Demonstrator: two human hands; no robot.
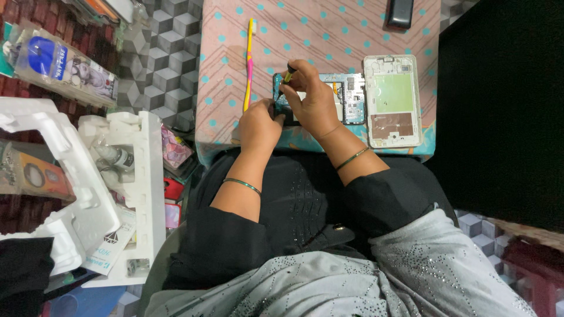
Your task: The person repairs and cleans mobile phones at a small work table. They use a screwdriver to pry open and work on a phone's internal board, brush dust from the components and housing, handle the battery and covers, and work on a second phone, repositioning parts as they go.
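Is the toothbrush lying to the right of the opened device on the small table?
No, the yellow and pink toothbrush lies left of the opened device, beside the left hand, while the detached back cover lies on the right.

The bench point(352, 29) wears a pink cloth with teal dots and zigzag lines. At upper centre lies a yellow-and-pink toothbrush point(249, 61); the opened phone point(346, 97) is teal-edged, beside a white back cover point(392, 101) with a green patch.

Two hands at work: left hand point(258, 124), right hand point(311, 100). Two bangles, one per wrist. One opened phone body point(346, 97). One detached back cover point(392, 101). One small screwdriver point(289, 73). One yellow-and-pink toothbrush point(249, 61). One dark device point(400, 13) at the table point(329, 35) edge, kind unclear. Two white foam packing pieces, possibly more.
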